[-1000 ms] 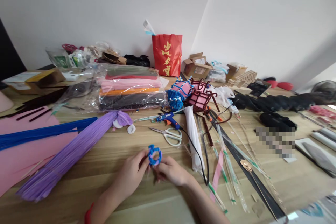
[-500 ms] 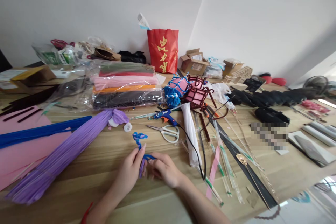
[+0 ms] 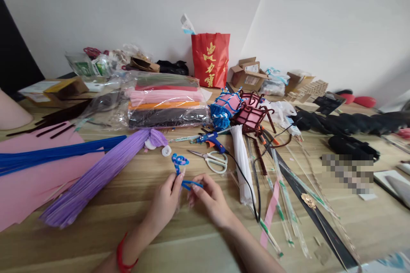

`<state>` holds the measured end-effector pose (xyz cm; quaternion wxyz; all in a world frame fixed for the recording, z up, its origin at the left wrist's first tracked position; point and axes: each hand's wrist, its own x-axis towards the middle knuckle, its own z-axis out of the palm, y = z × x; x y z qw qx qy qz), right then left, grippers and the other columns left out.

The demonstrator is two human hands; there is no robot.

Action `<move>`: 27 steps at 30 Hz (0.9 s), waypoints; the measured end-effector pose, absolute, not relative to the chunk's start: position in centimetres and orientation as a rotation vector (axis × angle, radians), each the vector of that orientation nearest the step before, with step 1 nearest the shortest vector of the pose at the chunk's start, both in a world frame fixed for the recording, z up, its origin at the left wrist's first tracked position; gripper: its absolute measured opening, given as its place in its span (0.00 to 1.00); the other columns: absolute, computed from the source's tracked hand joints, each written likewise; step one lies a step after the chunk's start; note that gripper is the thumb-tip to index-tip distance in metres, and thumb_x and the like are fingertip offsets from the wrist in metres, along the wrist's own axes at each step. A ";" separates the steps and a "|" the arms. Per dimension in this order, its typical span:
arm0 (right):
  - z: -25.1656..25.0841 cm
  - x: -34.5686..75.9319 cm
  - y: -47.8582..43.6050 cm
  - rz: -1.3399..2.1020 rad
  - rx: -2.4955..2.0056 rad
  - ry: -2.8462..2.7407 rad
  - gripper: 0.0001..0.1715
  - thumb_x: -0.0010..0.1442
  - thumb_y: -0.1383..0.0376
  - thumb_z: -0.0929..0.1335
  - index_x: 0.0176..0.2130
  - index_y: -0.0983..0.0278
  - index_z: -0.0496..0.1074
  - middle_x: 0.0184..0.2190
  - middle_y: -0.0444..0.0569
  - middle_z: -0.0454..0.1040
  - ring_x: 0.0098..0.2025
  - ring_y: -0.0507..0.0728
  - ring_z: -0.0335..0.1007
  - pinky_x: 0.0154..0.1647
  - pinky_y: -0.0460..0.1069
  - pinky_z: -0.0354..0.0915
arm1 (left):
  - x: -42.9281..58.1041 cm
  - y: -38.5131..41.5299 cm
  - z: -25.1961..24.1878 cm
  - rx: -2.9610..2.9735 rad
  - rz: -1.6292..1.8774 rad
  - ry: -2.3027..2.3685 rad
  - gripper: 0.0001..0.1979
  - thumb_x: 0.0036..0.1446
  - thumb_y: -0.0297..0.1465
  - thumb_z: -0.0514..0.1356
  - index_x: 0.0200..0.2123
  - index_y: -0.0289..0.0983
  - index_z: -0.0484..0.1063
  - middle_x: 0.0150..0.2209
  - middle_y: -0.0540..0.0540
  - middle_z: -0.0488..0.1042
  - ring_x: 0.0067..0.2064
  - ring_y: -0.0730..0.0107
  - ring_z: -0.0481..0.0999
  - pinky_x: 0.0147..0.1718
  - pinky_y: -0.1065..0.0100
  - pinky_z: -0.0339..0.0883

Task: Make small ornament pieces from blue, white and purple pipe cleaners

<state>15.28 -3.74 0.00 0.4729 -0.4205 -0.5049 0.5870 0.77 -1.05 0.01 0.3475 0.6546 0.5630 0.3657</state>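
Both my hands meet low in the middle of the view, over a wooden table point(image 3: 134, 204). My left hand point(image 3: 166, 202) pinches a blue pipe cleaner point(image 3: 180, 166) whose curled end sticks up above my fingers. My right hand point(image 3: 209, 198) pinches the other end of the same blue pipe cleaner, which runs across between the two hands. A red band sits on my left wrist. White-handled scissors point(image 3: 213, 160) and a blue glue gun point(image 3: 213, 140) lie just beyond my hands.
A purple bundle of pipe cleaners point(image 3: 96, 175), a blue bundle point(image 3: 51, 155) and pink paper point(image 3: 28, 179) lie left. Bagged coloured bundles point(image 3: 166, 102), a red bag point(image 3: 210, 59), small pipe-cleaner baskets point(image 3: 243, 113), cardboard boxes and long sticks point(image 3: 282, 204) crowd the back and right.
A second ago the blue pipe cleaner was a closed ring between my fingers; it has since been uncoiled, with a curled end up and a straight part between my hands. The camera view shifted slightly.
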 end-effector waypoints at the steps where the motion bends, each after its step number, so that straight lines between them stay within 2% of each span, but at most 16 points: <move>1: 0.1 15.2 -3.6 1.467 -1.011 -1.166 0.18 0.56 0.52 0.66 0.35 0.64 0.63 0.23 0.43 0.69 0.23 0.52 0.67 0.28 0.48 0.66 | 0.8 -1.0 0.0 1.653 0.937 1.453 0.17 0.57 0.43 0.47 0.22 0.40 0.61 0.14 0.56 0.58 0.17 0.71 0.63 0.18 0.72 0.55; 5: 0.0 15.1 -3.2 1.527 -1.014 -1.026 0.21 0.53 0.49 0.68 0.30 0.64 0.61 0.23 0.44 0.71 0.24 0.53 0.71 0.26 0.48 0.68 | 0.8 -1.0 0.1 1.544 0.880 1.378 0.18 0.57 0.45 0.48 0.22 0.40 0.58 0.12 0.58 0.57 0.15 0.74 0.62 0.17 0.73 0.55; 9: -0.4 15.4 -2.9 1.759 -0.887 -0.853 0.21 0.54 0.50 0.67 0.31 0.64 0.61 0.27 0.47 0.73 0.25 0.55 0.73 0.23 0.50 0.69 | 0.6 -1.1 0.5 1.692 0.851 1.331 0.16 0.57 0.42 0.49 0.22 0.40 0.60 0.17 0.54 0.67 0.21 0.71 0.70 0.20 0.73 0.59; 13: -0.5 16.0 -2.8 2.051 -0.712 -0.764 0.14 0.57 0.58 0.67 0.37 0.68 0.66 0.35 0.53 0.74 0.34 0.58 0.74 0.34 0.58 0.71 | 0.2 -0.9 0.7 1.925 0.852 1.370 0.15 0.57 0.40 0.51 0.21 0.39 0.59 0.17 0.54 0.66 0.22 0.72 0.68 0.22 0.72 0.58; 16: -0.3 16.4 -2.9 2.158 -0.630 -0.725 0.10 0.57 0.63 0.67 0.37 0.68 0.69 0.39 0.52 0.72 0.37 0.57 0.73 0.41 0.60 0.69 | 0.0 -0.7 0.5 2.011 0.852 1.355 0.15 0.58 0.39 0.51 0.22 0.39 0.60 0.18 0.55 0.64 0.21 0.74 0.65 0.23 0.73 0.57; 19: -0.3 16.6 -3.0 2.187 -0.626 -0.690 0.08 0.54 0.66 0.70 0.35 0.68 0.71 0.37 0.49 0.72 0.37 0.55 0.72 0.41 0.57 0.69 | 0.0 -0.6 0.4 2.008 0.857 1.311 0.14 0.58 0.38 0.50 0.23 0.38 0.60 0.19 0.56 0.63 0.21 0.75 0.63 0.23 0.73 0.56; 23: -0.5 16.7 -3.2 2.159 -0.752 -0.818 0.11 0.49 0.65 0.74 0.33 0.69 0.74 0.31 0.49 0.74 0.34 0.54 0.71 0.40 0.54 0.68 | 0.2 -0.9 0.5 1.941 0.829 1.268 0.15 0.58 0.38 0.50 0.22 0.38 0.58 0.17 0.57 0.58 0.20 0.77 0.58 0.21 0.73 0.52; 27: -0.8 16.6 -3.2 1.899 -0.953 -1.104 0.13 0.41 0.62 0.77 0.27 0.67 0.77 0.27 0.47 0.74 0.31 0.52 0.68 0.38 0.50 0.65 | 0.4 -1.2 0.6 1.886 0.775 1.202 0.17 0.58 0.39 0.50 0.21 0.37 0.59 0.18 0.56 0.58 0.21 0.77 0.57 0.21 0.73 0.51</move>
